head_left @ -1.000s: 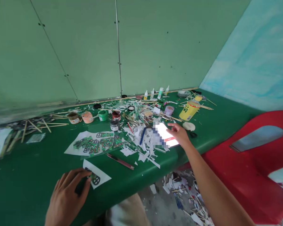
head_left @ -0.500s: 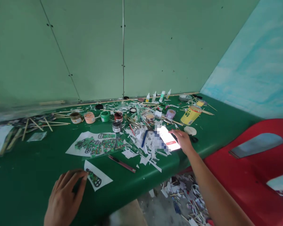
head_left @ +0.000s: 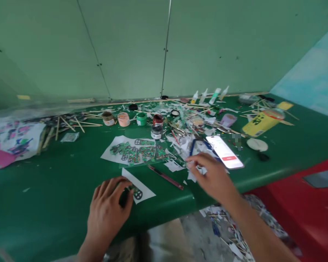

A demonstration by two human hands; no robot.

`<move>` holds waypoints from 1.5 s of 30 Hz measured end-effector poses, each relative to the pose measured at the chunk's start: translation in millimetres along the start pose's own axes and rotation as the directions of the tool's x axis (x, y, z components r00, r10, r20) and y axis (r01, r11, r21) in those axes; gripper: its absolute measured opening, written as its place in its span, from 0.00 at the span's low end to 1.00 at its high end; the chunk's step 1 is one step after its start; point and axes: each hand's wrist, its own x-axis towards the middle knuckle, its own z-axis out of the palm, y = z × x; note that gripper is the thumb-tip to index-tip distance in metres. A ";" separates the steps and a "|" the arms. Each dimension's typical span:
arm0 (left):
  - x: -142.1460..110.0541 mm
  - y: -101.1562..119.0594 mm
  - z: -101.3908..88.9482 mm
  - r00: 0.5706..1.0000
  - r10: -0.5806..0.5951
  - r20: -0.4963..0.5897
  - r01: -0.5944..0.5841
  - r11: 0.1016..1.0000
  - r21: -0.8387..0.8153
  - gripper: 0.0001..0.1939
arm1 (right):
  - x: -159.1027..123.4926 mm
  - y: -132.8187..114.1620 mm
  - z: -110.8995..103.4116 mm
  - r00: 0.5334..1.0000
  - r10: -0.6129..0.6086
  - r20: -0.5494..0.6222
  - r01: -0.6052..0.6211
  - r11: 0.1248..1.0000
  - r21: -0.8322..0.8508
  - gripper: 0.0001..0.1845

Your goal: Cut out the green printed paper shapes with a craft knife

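My left hand (head_left: 109,203) rests at the table's front, its thumb and index finger pinched on a small white paper piece (head_left: 144,191) with a dark, green-patterned shape on it. The fingers cover part of that shape. My right hand (head_left: 211,176) is over the table to the right, loosely bent, with nothing visible in it. Beside it lies a lit smartphone (head_left: 225,152), apart from the fingers. Between my hands is a slim reddish cutter knife (head_left: 166,177). Behind it lies a larger sheet (head_left: 116,145) with several green and dark shapes.
Several open paint jars (head_left: 141,118) stand behind the sheet. White paper scraps (head_left: 175,166) and wooden sticks are heaped mid-table. Small glue bottles (head_left: 214,96) stand near the wall. A yellow container (head_left: 262,123) lies at the right. Litter covers the floor below.
My right hand has left the phone screen and moved left towards the cutter knife. The view has shifted left. My left hand stays at the small paper piece, now covering more of it.
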 end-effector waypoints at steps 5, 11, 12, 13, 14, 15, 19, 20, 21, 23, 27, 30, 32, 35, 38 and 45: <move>-9.5 1.7 2.0 0.998 0.041 0.057 -0.043 0.999 0.023 0.09 | -35.1 -64.6 69.0 0.930 -0.250 0.271 0.339 0.869 -0.361 0.07; -17.2 -2.5 4.6 0.999 0.037 0.007 -0.036 0.999 -0.032 0.07 | -34.0 -73.4 79.9 0.932 -0.222 0.288 0.312 0.894 -0.321 0.10; -17.4 -2.4 5.1 1.000 0.026 0.000 -0.026 0.999 -0.037 0.07 | -34.5 -77.9 81.2 0.936 -0.191 0.296 0.277 0.918 -0.284 0.11; -17.4 -2.1 5.5 1.000 0.021 -0.010 -0.021 0.999 -0.044 0.07 | -35.9 -83.5 83.8 0.938 -0.158 0.307 0.242 0.935 -0.258 0.11; -17.4 -1.6 5.8 1.000 0.020 -0.019 -0.021 0.998 -0.053 0.06 | -38.0 -89.5 87.6 0.939 -0.132 0.319 0.217 0.944 -0.249 0.10; -17.4 -1.2 5.9 0.999 0.019 -0.026 -0.021 0.998 -0.062 0.06 | -40.3 -95.4 92.0 0.936 -0.119 0.330 0.210 0.944 -0.254 0.09; -18.2 -0.7 5.0 1.000 0.017 -0.008 -0.017 0.998 -0.061 0.08 | -45.6 -107.8 107.1 0.926 -0.092 0.367 0.225 0.912 -0.342 0.12; -18.5 -1.0 4.6 1.000 0.025 0.001 -0.025 0.998 -0.060 0.08 | -45.2 -107.5 108.8 0.925 -0.080 0.371 0.219 0.911 -0.349 0.11; -18.6 -1.3 4.2 0.999 0.036 0.008 -0.036 0.998 -0.060 0.08 | -44.3 -106.1 109.5 0.925 -0.074 0.373 0.212 0.914 -0.346 0.10; -18.6 -1.6 3.4 0.998 0.056 0.018 -0.054 0.996 -0.064 0.09 | -41.9 -102.1 108.7 0.924 -0.080 0.373 0.209 0.925 -0.319 0.08; -18.5 2.0 1.5 0.997 0.074 -0.003 -0.074 0.996 -0.058 0.08 | -38.9 -97.9 101.4 0.929 -0.141 0.342 0.234 0.940 -0.247 0.10; -21.2 6.9 0.5 0.995 0.097 -0.004 -0.098 0.994 -0.039 0.10 | -38.3 -100.2 95.1 0.918 -0.183 0.352 0.264 0.944 -0.198 0.15; -25.0 8.8 0.7 0.994 0.110 -0.001 -0.110 0.994 -0.003 0.11 | -38.1 -102.4 92.4 0.886 -0.200 0.418 0.296 0.938 -0.179 0.18; -31.7 8.3 2.6 0.991 0.132 0.003 -0.132 0.990 0.050 0.13 | -39.0 -103.8 91.7 0.834 -0.217 0.507 0.348 0.921 -0.178 0.21; -36.6 6.8 5.7 0.989 0.148 0.008 -0.148 0.987 0.067 0.14 | -42.5 -103.7 93.6 0.822 -0.229 0.521 0.368 0.912 -0.180 0.22; -38.6 8.0 9.6 0.990 0.138 0.000 -0.138 0.986 0.098 0.17 | -52.5 -105.3 98.8 0.821 -0.228 0.524 0.394 0.890 -0.230 0.24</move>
